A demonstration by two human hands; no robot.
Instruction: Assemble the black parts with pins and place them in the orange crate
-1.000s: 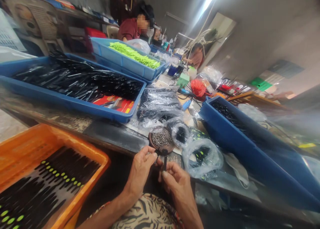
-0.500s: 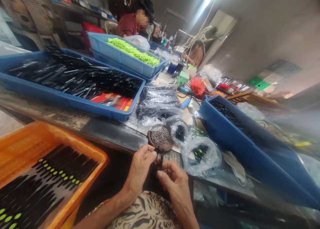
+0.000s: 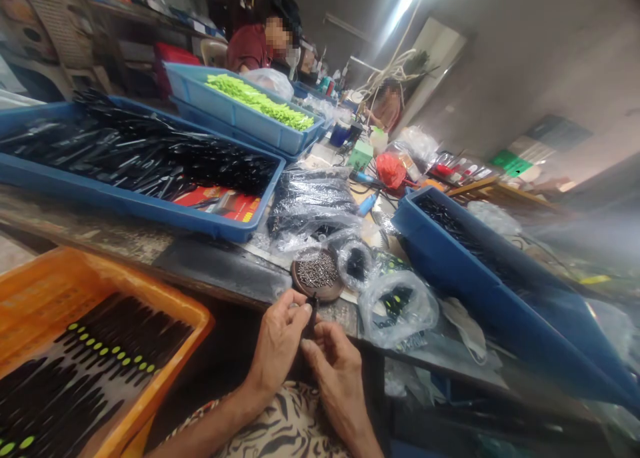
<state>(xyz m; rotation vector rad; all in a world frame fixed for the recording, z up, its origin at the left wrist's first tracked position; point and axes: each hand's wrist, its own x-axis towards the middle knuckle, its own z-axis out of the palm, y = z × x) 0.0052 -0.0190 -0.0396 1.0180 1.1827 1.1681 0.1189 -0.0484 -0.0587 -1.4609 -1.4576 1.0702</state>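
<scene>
Small black part (image 3: 313,310) is sitting between our two hands, and we are holding it just above the near edge of the bench (image 3: 215,271). We are pinching its top with our left hand (image 3: 277,341), and those fingers (image 3: 295,305) are curled together and clamped on it. Our right hand (image 3: 337,371) is waiting just below it with its fingers (image 3: 313,348) bent, but we cannot tell if they are touching the part. Just past our hands, a round brown dish (image 3: 317,291) is sitting on the bench with a heap of tiny metal pins (image 3: 317,271) in it, so it looks like many pins are left. Beside it, clear plastic bags (image 3: 395,305) are holding more dark pieces. On our left, an orange crate (image 3: 170,378) is holding long black sticks with green dots (image 3: 115,338) in neat rows, and those seem to be done. Farther on, a wide blue tray (image 3: 150,208) is holding a big pile of black sticks (image 3: 150,158), another blue tray (image 3: 235,128) is holding green pieces (image 3: 257,101), and a tall blue tray (image 3: 465,278) is holding more black ones, so it looks like a lot is still waiting.
</scene>
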